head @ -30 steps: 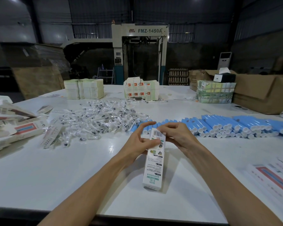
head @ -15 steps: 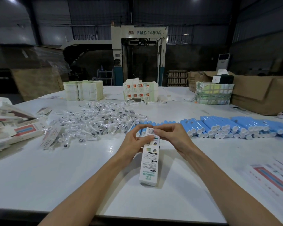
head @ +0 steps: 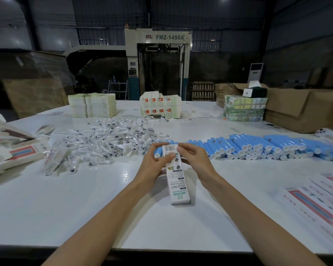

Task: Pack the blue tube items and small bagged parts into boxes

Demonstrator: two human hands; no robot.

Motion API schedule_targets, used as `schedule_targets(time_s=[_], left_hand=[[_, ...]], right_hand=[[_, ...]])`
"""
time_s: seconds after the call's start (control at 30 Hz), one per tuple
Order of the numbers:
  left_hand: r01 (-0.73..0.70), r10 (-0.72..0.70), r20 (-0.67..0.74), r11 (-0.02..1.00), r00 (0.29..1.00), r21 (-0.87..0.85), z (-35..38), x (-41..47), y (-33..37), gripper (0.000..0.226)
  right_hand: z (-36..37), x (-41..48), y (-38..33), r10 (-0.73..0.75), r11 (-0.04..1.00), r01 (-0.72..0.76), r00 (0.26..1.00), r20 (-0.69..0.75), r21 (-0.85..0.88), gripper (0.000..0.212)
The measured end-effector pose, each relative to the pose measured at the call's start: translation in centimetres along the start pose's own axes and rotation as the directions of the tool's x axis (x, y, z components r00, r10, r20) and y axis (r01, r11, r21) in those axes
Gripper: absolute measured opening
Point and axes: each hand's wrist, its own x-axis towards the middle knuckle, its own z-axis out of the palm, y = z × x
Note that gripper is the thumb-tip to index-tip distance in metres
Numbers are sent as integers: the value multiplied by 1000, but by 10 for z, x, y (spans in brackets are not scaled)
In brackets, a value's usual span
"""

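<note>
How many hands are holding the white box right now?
2. The left hand grips the white box on its left side near the top. The right hand pinches its top end from the right. Neither is hidden.

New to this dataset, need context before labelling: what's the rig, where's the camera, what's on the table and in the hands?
There is no robot. A person works with two bare hands, and the single picture comes from a wide-angle camera worn on the head, looking forward and down. Both hands hold one narrow white printed box: the left hand grips its side, and the right hand pinches its far end near the barcode. On the white table lie a row of blue tubes, a pile of small bagged parts and flat cartons. The machine behind is only background.
</note>
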Motion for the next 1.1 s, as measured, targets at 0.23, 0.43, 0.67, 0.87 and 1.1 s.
schedule_targets(time_s=[0.23,0.43,0.67,0.87,1.1], left_hand=[[-14,18,-173,1000,985,26,-8,5,-7,39],[133,-144,-101,986,984,-104,2,9,-19,50],[170,-174,273,985,946,37,16,-8,-13,54],[-178,43,286,867,957,466,11,-16,-16,28],[-319,193,267,740,944,592,7,-14,-19,32]], right_hand=[[8,-26,-15,36,888,9,995,89,-460,65],[5,-62,4,-120,484,207,978,170,-850,62],[-28,-88,-2,-171,299,99,984,48,-949,50],[-105,-123,-21,-220,112,-46,973,-70,-993,47],[-212,-178,-33,-263,-120,-290,931,-251,-950,54]])
